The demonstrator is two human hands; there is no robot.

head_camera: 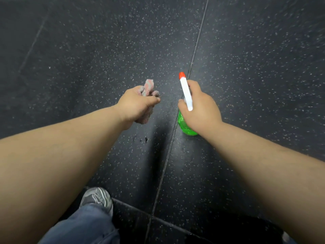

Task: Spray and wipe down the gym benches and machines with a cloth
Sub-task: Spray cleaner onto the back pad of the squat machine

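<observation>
While both bare forearms are stretched forward over the dark speckled rubber floor (255, 71), each of the hands is occupied. The left hand (136, 104) is curled round a crumpled pink-and-grey terry cloth (148, 86) — one bunch sticks out above the knuckles, another hangs below the palm. The right hand (200, 106) is wrapped round the neck of a translucent green plastic spray bottle (184, 125), whose white sprayer head with a red-orange nozzle tip (181, 75) is pointed away from the body. A thin seam (197, 41) between floor tiles is seen running beneath the bottle. Low in the view, a grey striped sneaker (98, 197) and a blue denim trouser leg (84, 226) are visible — both near the left forearm.
</observation>
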